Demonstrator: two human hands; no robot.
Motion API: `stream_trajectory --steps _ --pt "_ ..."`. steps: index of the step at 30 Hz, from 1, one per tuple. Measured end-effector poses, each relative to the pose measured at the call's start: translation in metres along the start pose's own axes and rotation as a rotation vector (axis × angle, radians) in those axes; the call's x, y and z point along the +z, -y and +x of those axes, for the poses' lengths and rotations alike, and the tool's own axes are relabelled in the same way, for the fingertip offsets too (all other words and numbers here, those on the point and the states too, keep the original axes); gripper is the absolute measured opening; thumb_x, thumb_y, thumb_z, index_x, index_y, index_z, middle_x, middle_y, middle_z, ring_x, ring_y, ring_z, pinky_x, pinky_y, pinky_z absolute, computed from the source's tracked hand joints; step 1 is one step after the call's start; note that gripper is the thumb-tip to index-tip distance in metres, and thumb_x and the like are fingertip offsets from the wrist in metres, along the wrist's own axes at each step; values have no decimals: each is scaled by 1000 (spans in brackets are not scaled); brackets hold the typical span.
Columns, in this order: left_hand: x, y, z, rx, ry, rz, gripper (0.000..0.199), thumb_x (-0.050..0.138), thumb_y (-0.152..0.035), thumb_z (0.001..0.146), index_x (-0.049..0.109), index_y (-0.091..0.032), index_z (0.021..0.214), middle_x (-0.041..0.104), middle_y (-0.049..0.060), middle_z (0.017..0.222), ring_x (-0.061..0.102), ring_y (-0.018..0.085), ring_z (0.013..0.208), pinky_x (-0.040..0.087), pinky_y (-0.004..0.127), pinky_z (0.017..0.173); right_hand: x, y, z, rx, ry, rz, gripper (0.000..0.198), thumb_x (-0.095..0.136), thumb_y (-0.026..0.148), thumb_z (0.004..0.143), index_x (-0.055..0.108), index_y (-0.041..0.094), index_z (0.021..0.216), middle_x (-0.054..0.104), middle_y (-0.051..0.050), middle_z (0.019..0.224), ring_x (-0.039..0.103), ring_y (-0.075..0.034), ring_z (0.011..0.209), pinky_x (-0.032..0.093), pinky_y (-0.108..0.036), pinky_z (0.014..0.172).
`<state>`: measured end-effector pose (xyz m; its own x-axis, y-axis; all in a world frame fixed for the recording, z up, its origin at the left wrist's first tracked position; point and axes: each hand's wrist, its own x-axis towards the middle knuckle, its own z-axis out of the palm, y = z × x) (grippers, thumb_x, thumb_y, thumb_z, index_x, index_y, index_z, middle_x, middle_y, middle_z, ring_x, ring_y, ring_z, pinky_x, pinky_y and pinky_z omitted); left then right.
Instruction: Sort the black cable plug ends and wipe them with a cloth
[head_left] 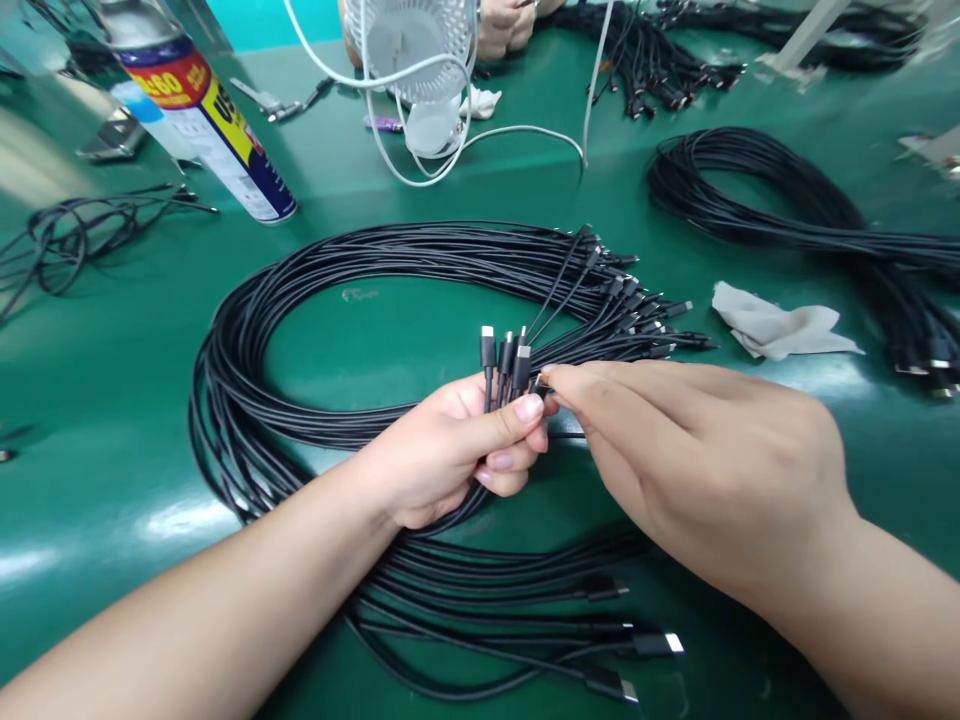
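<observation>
The step in hand appears to be sorting through cable ends singly. The left grip [461,455] is closed around a small bunch of black cables, thumb pressed across them, with upright connectors [521,370] standing just above it. The right grip [712,455] meets it from the right — fingertips at a further connector [538,388], though how far they close, and whether they hold it, cannot be told. The next move seems to call for a steady left hold and a light, precise right touch. The cable coil [420,245] lies on the table [352,350], beyond and left of the left grip; loose plugs [652,642] lie nearer the body. The right fingers are mostly hidden — and a co-worker's hand [506,28], far beyond both grips, is cut off.
</observation>
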<state>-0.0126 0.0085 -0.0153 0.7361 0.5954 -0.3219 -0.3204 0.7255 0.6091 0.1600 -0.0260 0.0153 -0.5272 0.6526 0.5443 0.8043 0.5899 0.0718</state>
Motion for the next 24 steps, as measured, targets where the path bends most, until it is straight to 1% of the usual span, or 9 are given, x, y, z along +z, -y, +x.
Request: stream_trajectory --steps 6,10,15,19,24 --pt "-1 1 0 -17 -19 36 29 75 -30 76 55 -11 66 36 -6 53 27 1 45 20 15 41 0 -1 -1 -3 2 -6 19 52 12 90 70 10 93 75 -8 83 68 -18 63 45 -32 52" --pt "-1 1 0 -11 -24 30 29 76 -30 75 55 -11 67 39 -6 55 29 1 45 20 15 40 0 -2 -1 3 15 -4 19 52 13 90 71 12 94 75 -6 81 68 -18 63 45 -31 52" --pt "0 1 1 -5 -25 5 26 76 -26 75 56 -11 71 47 -4 59 31 1 45 21 14 40 -2 -4 -1 5 18 13 20 52 14 91 71 14 89 75 -5 78 67 -17 61 46 -31 51" --pt "-1 1 2 -2 -37 15 26 76 -26 75 56 -10 71 46 -4 60 31 0 45 21 14 40 -3 -5 0 -2 14 0 20 52 14 90 71 14 85 75 -5 76 67 -18 59 45 -32 49" --pt "-2 1 1 0 -42 26 26 75 -27 76 56 -10 71 46 -4 61 31 0 46 21 14 40 -3 -6 1 -11 6 -36 20 52 16 91 72 17 87 75 -2 76 66 -16 58 45 -30 48"
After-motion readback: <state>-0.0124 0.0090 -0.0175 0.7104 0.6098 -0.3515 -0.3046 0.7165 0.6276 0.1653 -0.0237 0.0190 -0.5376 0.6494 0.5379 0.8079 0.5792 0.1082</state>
